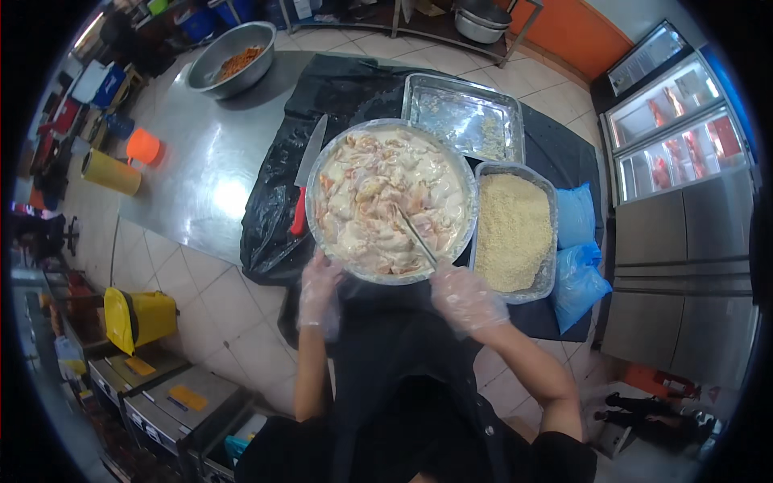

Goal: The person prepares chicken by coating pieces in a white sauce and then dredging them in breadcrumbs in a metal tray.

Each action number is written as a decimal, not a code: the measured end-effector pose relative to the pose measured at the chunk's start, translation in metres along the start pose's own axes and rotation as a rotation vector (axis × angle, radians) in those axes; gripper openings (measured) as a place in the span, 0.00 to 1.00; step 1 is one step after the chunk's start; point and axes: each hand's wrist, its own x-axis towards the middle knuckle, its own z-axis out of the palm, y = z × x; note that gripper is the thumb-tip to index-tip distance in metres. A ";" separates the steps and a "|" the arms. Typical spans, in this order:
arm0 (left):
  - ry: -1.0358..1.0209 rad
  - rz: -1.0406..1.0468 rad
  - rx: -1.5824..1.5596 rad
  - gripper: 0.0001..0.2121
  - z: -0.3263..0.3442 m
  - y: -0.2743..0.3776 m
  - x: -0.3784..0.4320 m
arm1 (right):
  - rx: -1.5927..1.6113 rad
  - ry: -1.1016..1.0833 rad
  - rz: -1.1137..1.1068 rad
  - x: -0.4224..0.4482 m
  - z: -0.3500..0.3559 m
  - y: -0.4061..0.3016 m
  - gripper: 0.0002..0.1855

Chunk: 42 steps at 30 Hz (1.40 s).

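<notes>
In front of me a large round metal basin (392, 279) is filled with raw chicken pieces (386, 193) in a creamy white batter. My right hand (468, 299), in a clear plastic glove, grips the handle of a metal utensil (416, 236). Its far end is sunk among the chicken, so I cannot tell what kind it is. My left hand (320, 287), gloved too, is at the basin's near left rim; the fingers are partly hidden there. Right of the basin stands a rectangular tub (551, 241) of pale breadcrumb-like coating (514, 229).
A knife (300, 208) with a red handle lies left of the basin. Behind the tub is a metal tray (447, 111) with crumbs. Blue plastic bags (577, 271) flank the tub. An orange cup (143, 147) and a deep metal bowl (232, 63) stand on the steel table (181, 181).
</notes>
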 end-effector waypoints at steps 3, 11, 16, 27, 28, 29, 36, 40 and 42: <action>0.075 -0.088 0.112 0.30 0.001 0.013 -0.011 | 0.115 0.042 0.173 -0.014 -0.042 0.005 0.15; 0.396 0.068 1.092 0.42 -0.003 0.023 -0.066 | 0.305 -0.073 0.450 -0.002 -0.011 0.043 0.18; -0.171 -0.236 0.479 0.29 0.105 0.056 -0.089 | 0.560 0.025 0.427 -0.012 -0.010 0.031 0.20; -0.022 -0.430 0.277 0.23 0.173 0.024 -0.084 | 0.653 0.060 -0.386 -0.022 0.049 0.086 0.15; 0.097 -0.291 0.464 0.24 0.180 0.029 -0.089 | 0.667 -0.077 -0.265 -0.018 0.040 0.113 0.16; 0.219 -0.174 0.648 0.26 0.189 0.035 -0.101 | 0.653 -0.086 -0.214 -0.010 0.013 0.136 0.14; 0.421 -0.097 0.941 0.15 0.212 0.009 -0.113 | 0.270 0.691 0.237 0.139 -0.057 0.371 0.16; 0.489 -0.028 0.933 0.10 0.221 -0.003 -0.130 | 0.192 0.288 0.563 0.225 -0.002 0.466 0.23; 0.531 0.038 1.015 0.09 0.221 -0.014 -0.135 | 0.369 0.128 0.537 0.242 0.017 0.473 0.24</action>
